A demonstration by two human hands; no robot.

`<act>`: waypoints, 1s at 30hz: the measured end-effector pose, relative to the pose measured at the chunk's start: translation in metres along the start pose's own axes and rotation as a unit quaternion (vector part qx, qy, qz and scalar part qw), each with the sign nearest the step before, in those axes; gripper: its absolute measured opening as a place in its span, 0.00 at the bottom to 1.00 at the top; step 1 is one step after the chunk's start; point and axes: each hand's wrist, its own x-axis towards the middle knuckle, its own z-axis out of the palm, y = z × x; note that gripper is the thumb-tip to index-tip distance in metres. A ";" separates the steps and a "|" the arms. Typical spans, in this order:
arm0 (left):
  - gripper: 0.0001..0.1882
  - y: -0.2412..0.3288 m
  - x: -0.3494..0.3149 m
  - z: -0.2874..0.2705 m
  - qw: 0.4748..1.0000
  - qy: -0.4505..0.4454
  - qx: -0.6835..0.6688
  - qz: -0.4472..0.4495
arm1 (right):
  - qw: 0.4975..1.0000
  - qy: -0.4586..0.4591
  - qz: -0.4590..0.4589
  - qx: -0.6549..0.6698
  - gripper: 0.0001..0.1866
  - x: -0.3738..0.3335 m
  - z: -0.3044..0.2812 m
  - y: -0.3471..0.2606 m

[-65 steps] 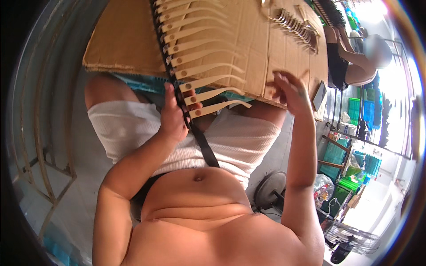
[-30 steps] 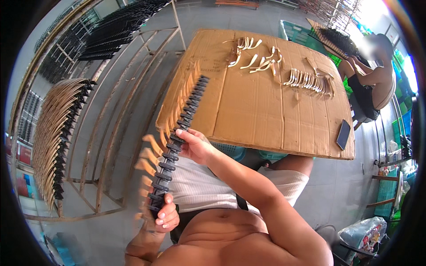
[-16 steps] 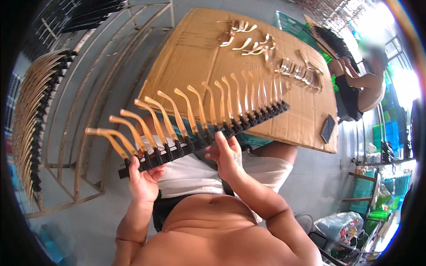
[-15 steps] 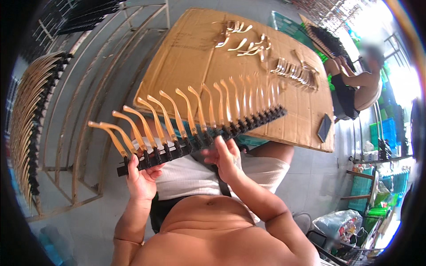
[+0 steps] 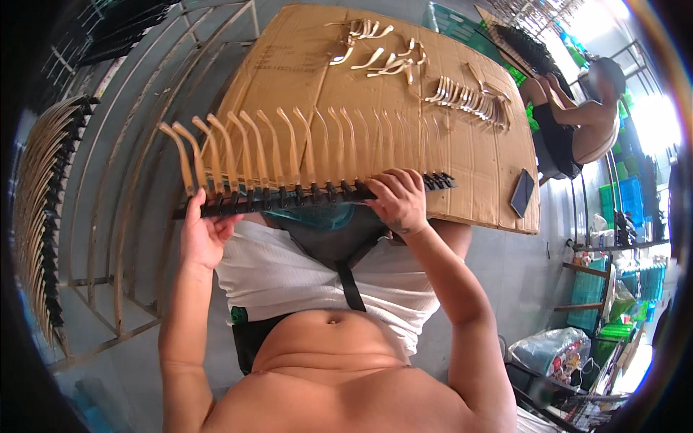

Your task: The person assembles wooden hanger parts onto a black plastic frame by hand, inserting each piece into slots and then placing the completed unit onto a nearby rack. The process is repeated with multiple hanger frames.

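Bright daylight glares from the upper right (fisheye edges bend, dark rim).

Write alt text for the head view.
Both hands hold a long black rack of tan eyeglass temples level over the lap, left hand at its left end, right hand right of middle. Beyond lies a cardboard-topped table with loose temples and a phone.

A dark phone (image 5: 522, 193) lies on the cardboard sheet (image 5: 476, 155) near loose pale curved pieces (image 5: 465, 97).
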 end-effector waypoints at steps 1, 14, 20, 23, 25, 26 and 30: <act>0.28 0.001 0.003 0.003 1.000 0.013 0.011 0.025 | 0.999 0.044 -0.019 0.011 0.18 0.005 0.004 0.003; 0.39 -0.026 0.062 -0.017 0.989 0.046 0.133 -0.039 | 0.996 -0.089 0.004 0.027 0.19 -0.012 -0.028 -0.016; 0.41 -0.018 0.061 -0.014 0.986 0.039 0.153 -0.059 | 0.984 -0.163 0.024 0.076 0.16 0.006 -0.040 -0.012; 0.42 -0.014 0.058 -0.012 0.986 0.044 0.151 -0.058 | 0.975 -0.186 0.028 0.116 0.15 0.018 -0.048 -0.009; 0.42 -0.014 0.058 -0.009 0.986 0.058 0.147 -0.057 | 0.973 -0.194 0.029 0.121 0.15 0.021 -0.048 -0.008; 0.42 -0.013 0.057 -0.009 0.986 0.054 0.145 -0.059 | 0.972 -0.198 0.029 0.123 0.16 0.022 -0.047 -0.008; 0.44 -0.013 0.058 -0.008 0.985 0.060 0.147 -0.067 | 0.970 -0.206 0.019 0.130 0.16 0.019 -0.044 -0.007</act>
